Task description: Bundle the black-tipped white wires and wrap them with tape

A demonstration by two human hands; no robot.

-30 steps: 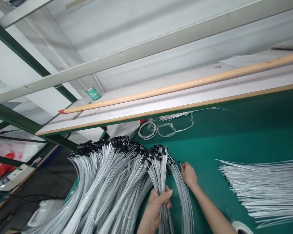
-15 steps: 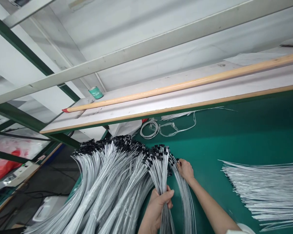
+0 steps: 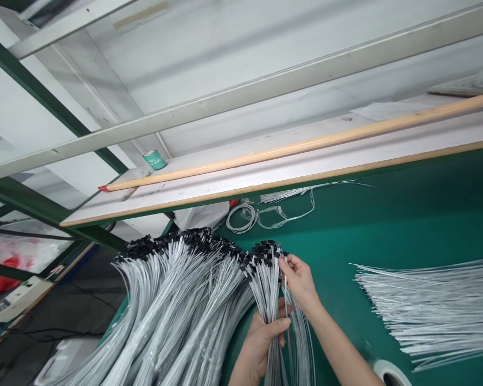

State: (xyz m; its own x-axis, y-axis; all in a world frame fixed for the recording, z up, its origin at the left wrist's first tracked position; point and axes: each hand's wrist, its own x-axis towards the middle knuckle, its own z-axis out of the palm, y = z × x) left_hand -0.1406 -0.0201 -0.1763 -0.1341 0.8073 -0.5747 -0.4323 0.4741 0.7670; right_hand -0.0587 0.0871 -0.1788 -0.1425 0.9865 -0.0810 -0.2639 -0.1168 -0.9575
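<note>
Wires [image 3: 268, 300], left hand [image 3: 261, 343] gripping, right hand [image 3: 300, 281] pinching

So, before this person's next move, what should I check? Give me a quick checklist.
Left hand closed around the wire bundle: ok.
Right hand pinching wires at the bundle's black tips: ok.
Black tips gathered at the bundle's top: ok.
Bundle free of the large wire heap: cannot tell, they lie pressed together.
Lower wire ends free: cannot tell, they run out of view.
White roll away from both hands: ok.
</note>
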